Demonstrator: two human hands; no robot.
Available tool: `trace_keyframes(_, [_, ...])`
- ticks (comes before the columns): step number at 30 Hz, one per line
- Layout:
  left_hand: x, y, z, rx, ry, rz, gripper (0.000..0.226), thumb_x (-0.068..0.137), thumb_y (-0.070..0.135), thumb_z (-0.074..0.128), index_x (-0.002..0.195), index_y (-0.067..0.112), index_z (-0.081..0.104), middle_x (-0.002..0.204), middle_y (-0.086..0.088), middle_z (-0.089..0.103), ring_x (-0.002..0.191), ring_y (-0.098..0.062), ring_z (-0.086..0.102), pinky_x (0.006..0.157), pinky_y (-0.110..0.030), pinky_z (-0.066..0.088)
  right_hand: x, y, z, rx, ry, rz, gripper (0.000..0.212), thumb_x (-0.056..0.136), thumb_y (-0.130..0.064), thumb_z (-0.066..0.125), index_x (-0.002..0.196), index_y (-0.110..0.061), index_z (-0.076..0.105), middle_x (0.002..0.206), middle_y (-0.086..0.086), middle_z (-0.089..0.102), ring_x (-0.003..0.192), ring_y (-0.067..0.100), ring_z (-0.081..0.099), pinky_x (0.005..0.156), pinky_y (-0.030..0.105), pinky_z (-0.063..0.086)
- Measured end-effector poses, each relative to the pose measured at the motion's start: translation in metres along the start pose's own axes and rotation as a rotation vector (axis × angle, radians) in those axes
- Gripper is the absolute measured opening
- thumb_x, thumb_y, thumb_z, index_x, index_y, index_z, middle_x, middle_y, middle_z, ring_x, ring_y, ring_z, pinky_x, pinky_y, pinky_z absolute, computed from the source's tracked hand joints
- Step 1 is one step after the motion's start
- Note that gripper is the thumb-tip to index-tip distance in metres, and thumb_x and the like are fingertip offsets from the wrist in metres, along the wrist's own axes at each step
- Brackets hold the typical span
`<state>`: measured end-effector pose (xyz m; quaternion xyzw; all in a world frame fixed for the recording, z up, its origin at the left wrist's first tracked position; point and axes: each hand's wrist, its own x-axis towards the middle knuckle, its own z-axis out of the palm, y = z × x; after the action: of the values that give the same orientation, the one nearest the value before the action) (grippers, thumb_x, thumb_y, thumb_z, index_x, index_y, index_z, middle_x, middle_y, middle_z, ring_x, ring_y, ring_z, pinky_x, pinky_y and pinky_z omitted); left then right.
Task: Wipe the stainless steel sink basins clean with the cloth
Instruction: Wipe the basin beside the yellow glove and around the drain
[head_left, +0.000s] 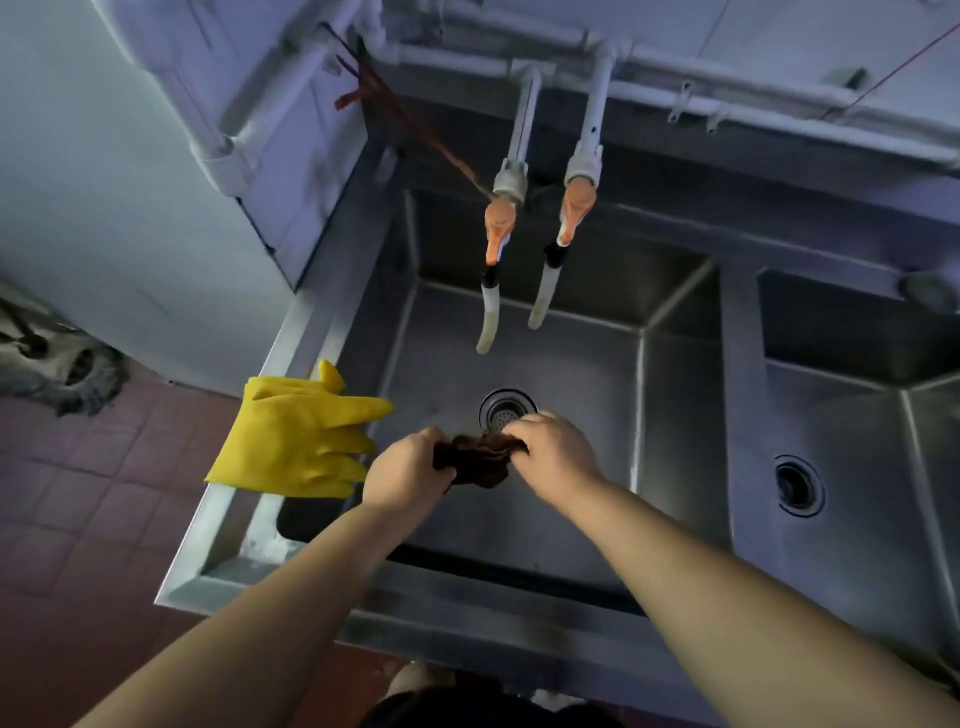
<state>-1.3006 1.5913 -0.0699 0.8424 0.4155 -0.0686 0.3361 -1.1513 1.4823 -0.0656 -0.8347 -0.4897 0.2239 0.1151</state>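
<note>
Stainless steel left basin (571, 364) observed with both hands above its drain (506, 410). Left hand (410, 467) and right hand (553, 452) each grip one end of a dark brown cloth (475, 460), bunched between them, fingers curled round it. Yellow rubber glove (296, 436) lies draped over the sink's left rim. Two orange-handled taps (501, 223) hang over the basin. Right basin (857, 431) lies beside it.
</note>
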Motion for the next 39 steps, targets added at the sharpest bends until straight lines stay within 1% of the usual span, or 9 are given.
trace_keyframes(4, [0.003, -0.018, 0.012, 0.134, -0.173, 0.073, 0.031, 0.086, 0.023, 0.06, 0.116, 0.019, 0.056, 0.11, -0.003, 0.064, 0.102, -0.024, 0.06, 0.069, -0.028, 0.04, -0.004, 0.016, 0.033, -0.088, -0.064, -0.185, 0.028, 0.063, 0.007, 0.068, 0.086, -0.01, 0.073, 0.081, 0.007, 0.066, 0.08, 0.03, 0.059, 0.067, 0.038, 0.054])
trace_keyframes(6, [0.0, -0.025, 0.013, 0.176, -0.223, 0.109, 0.032, 0.087, 0.023, 0.058, 0.119, 0.021, 0.056, 0.116, 0.0, 0.062, 0.106, -0.022, 0.057, 0.073, -0.029, 0.042, -0.01, 0.029, 0.053, -0.195, -0.289, -0.199, 0.038, 0.073, 0.007, 0.061, 0.104, -0.012, 0.071, 0.098, 0.009, 0.063, 0.096, 0.031, 0.055, 0.082, 0.042, 0.05])
trace_keyframes(8, [-0.002, -0.032, 0.005, 0.231, -0.157, 0.173, 0.029, 0.088, 0.023, 0.056, 0.116, 0.023, 0.059, 0.112, 0.001, 0.064, 0.103, -0.021, 0.058, 0.072, -0.029, 0.043, -0.014, 0.044, 0.07, -0.232, -0.499, -0.101, 0.048, 0.086, -0.002, 0.055, 0.128, -0.023, 0.058, 0.125, 0.006, 0.052, 0.117, 0.029, 0.045, 0.101, 0.036, 0.039])
trace_keyframes(12, [0.003, -0.049, -0.027, 0.351, 0.163, 0.447, 0.02, 0.082, 0.029, 0.049, 0.083, 0.019, 0.067, 0.073, 0.0, 0.065, 0.069, -0.026, 0.063, 0.057, -0.029, 0.046, 0.003, 0.051, 0.092, -0.138, -0.66, 0.056, 0.047, 0.095, -0.015, 0.047, 0.141, -0.023, 0.043, 0.147, 0.0, 0.037, 0.133, 0.022, 0.034, 0.11, 0.032, 0.031])
trace_keyframes(19, [0.038, -0.076, -0.068, 0.68, 0.336, 0.482, 0.03, 0.082, 0.029, 0.051, 0.1, 0.011, 0.067, 0.105, -0.006, 0.065, 0.1, -0.03, 0.058, 0.086, -0.038, 0.039, 0.036, 0.045, 0.158, -0.013, -0.688, 0.035, 0.068, 0.1, -0.027, 0.041, 0.152, -0.01, 0.001, 0.159, 0.011, -0.013, 0.147, 0.027, -0.007, 0.118, 0.033, 0.006])
trace_keyframes(26, [0.071, -0.111, -0.07, 0.748, 0.203, 0.433, 0.044, 0.087, 0.044, 0.05, 0.112, 0.011, 0.066, 0.123, -0.006, 0.062, 0.125, -0.03, 0.049, 0.108, -0.046, 0.032, 0.078, 0.049, 0.208, -0.252, -0.491, -0.093, 0.07, 0.102, -0.041, 0.026, 0.147, -0.013, -0.019, 0.146, 0.01, -0.034, 0.13, 0.025, -0.036, 0.109, 0.041, -0.024])
trace_keyframes(29, [0.076, -0.114, -0.064, 0.731, 0.25, 0.432, 0.039, 0.089, 0.042, 0.051, 0.108, 0.013, 0.068, 0.122, -0.005, 0.062, 0.126, -0.03, 0.047, 0.11, -0.046, 0.031, 0.119, 0.054, 0.216, -0.312, -0.254, -0.212, 0.067, 0.099, -0.046, 0.026, 0.144, -0.012, -0.011, 0.152, 0.018, -0.016, 0.138, 0.031, -0.019, 0.109, 0.043, -0.018])
trace_keyframes(32, [0.078, -0.115, -0.062, 0.744, 0.259, 0.443, 0.039, 0.09, 0.041, 0.048, 0.105, 0.011, 0.068, 0.123, -0.006, 0.062, 0.127, -0.032, 0.047, 0.109, -0.048, 0.031, 0.169, 0.061, 0.212, -0.36, -0.288, -0.268, 0.069, 0.1, -0.046, 0.025, 0.143, -0.018, -0.021, 0.156, 0.015, -0.019, 0.143, 0.033, -0.02, 0.111, 0.044, -0.019])
trace_keyframes(39, [0.081, -0.119, -0.059, 0.789, 0.256, 0.449, 0.038, 0.09, 0.038, 0.046, 0.105, 0.011, 0.068, 0.119, -0.007, 0.061, 0.128, -0.034, 0.044, 0.11, -0.05, 0.029, 0.277, 0.077, 0.19, -0.403, -0.097, -0.179, 0.07, 0.099, -0.052, 0.025, 0.152, -0.022, -0.008, 0.158, 0.012, -0.015, 0.144, 0.032, -0.019, 0.114, 0.045, -0.015])
